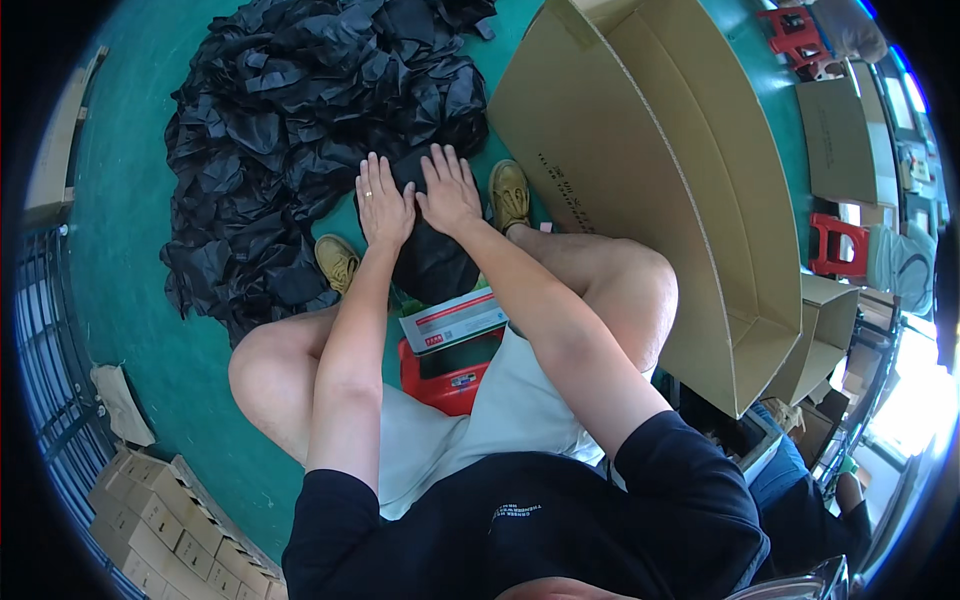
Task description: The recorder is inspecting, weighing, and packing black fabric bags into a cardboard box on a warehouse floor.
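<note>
Between my knees lies a flattened piece of black fabric-like material (437,260). My left hand (385,205), with a ring on one finger, rests palm down on its left part, fingers stretched out. Beside it my right hand (449,190) lies flat on the same piece, fingers slightly spread. Neither hand grips anything. The near end of the black piece lies above a white, red and green printed box (455,322). Just beyond my hands spreads a large crumpled heap of the same-looking black material (290,130). Whether the piece joins the heap, I cannot tell.
A tall open cardboard carton (600,130) stands close to my right leg. Under me is a red plastic stool (440,388) on the green floor (130,290). Stacked cartons (160,515) are at lower left. Another person (800,500) sits at lower right.
</note>
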`<state>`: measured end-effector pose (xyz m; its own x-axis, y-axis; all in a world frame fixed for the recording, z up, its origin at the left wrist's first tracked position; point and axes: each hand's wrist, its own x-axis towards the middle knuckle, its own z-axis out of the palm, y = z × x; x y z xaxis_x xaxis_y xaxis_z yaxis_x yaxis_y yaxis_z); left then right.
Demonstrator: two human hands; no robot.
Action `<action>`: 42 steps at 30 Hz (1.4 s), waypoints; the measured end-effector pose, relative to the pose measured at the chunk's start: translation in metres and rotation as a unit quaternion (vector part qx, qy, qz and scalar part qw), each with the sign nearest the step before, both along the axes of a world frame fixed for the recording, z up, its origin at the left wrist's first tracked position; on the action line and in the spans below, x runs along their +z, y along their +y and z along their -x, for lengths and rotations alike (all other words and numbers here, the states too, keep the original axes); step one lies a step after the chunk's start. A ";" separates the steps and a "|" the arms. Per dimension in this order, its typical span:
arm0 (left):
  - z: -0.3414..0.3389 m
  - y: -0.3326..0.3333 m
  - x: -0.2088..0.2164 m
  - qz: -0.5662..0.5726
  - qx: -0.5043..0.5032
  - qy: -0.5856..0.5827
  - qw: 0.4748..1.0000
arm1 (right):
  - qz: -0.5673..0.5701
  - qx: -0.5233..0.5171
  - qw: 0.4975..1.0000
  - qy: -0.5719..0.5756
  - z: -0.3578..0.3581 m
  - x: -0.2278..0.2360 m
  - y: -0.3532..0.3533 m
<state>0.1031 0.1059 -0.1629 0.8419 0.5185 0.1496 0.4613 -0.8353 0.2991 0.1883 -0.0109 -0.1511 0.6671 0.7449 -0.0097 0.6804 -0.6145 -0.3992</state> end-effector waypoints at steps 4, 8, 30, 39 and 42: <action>0.016 -0.015 -0.011 -0.005 0.030 0.051 0.998 | 0.032 -0.038 0.999 0.020 0.010 -0.014 -0.014; 0.030 -0.030 -0.011 -0.005 0.053 0.034 0.998 | 0.014 -0.078 0.997 0.016 0.033 -0.020 -0.026; 0.117 -0.124 0.031 0.078 0.027 0.162 0.983 | 0.345 -0.076 0.910 0.215 0.074 0.042 -0.074; 0.107 -0.129 0.058 -0.013 -0.054 0.281 0.958 | 0.301 0.021 0.953 0.015 0.103 0.026 -0.072; 0.114 -0.119 0.026 -0.049 -0.066 0.203 0.976 | 0.281 0.028 0.959 0.008 0.101 0.015 -0.067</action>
